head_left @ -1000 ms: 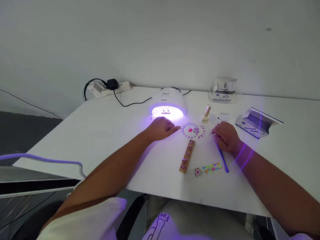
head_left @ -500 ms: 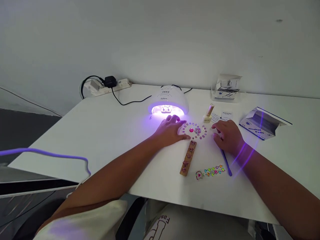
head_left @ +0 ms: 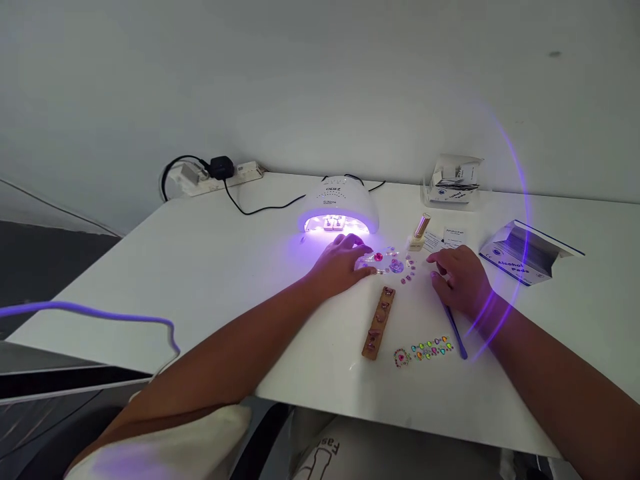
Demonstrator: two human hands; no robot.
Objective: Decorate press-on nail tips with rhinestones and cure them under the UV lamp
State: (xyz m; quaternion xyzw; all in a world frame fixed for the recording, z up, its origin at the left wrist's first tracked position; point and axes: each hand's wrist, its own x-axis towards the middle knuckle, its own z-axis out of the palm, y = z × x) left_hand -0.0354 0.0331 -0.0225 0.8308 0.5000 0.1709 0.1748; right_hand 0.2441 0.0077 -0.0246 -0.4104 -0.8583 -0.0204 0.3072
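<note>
My left hand (head_left: 343,263) rests low on the table, its thumb and forefinger closed around the left edge of a clear gem sticker sheet (head_left: 386,261). The sheet looks bent and carries pink and pale gems. To its right, my right hand (head_left: 457,277) has curled fingers, with thumb and forefinger tips apart and nothing visible between them. A blue-purple stick tool (head_left: 457,337) extends from beneath this hand; its upper end is hidden. A brown strip (head_left: 379,325) bearing small shiny nail-like pieces lies nearer me, beside colourful gem stickers (head_left: 425,350).
A glowing white nail lamp (head_left: 339,207) stands behind my left hand. A polish bottle (head_left: 419,233) is near paper packets (head_left: 453,235). An open Alcohol Pads box (head_left: 527,257) stands right, another box (head_left: 455,183) behind. A power strip (head_left: 240,175) lies far left.
The gem sheet has bent, with its gems bunched and shifted near my left fingers. Both hands stay nearly where they were; the whole view has shifted slightly.
</note>
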